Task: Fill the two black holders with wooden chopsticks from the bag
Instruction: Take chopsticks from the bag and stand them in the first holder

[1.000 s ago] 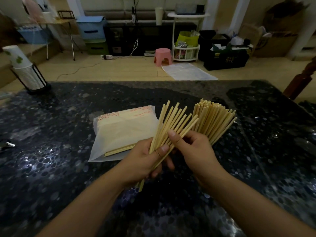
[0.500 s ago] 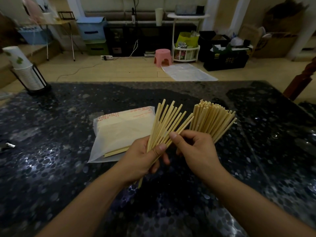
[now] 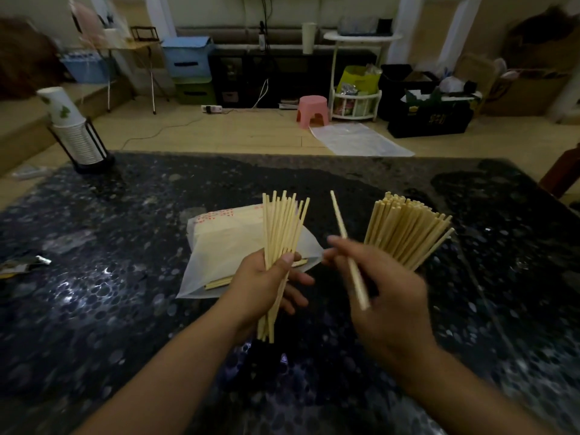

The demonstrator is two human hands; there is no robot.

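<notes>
Change: since the earlier frame the right hand (image 3: pixel 381 287) has drawn apart from the left-hand bundle, taking one pale wooden chopstick (image 3: pixel 347 249) with it.
Left hand (image 3: pixel 266 285): fingers and thumb curled round a fanned bundle of pale wooden chopsticks (image 3: pixel 282 229), held upright above the table.
Right hand: blurred — fingers pinch the single chopstick, tilted, tip pointing up and left.
Bag: translucent white plastic bag (image 3: pixel 226 243) lies flat on the dark speckled stone tabletop (image 3: pixel 125 277) behind the left hand, chopstick ends showing at its mouth.
Filled holder: dense splayed cluster of chopsticks (image 3: pixel 405 230) stands just beyond the right hand — its black holder is hidden.
Far left: stack of white paper cups in a black wire rack (image 3: pixel 77 133).
</notes>
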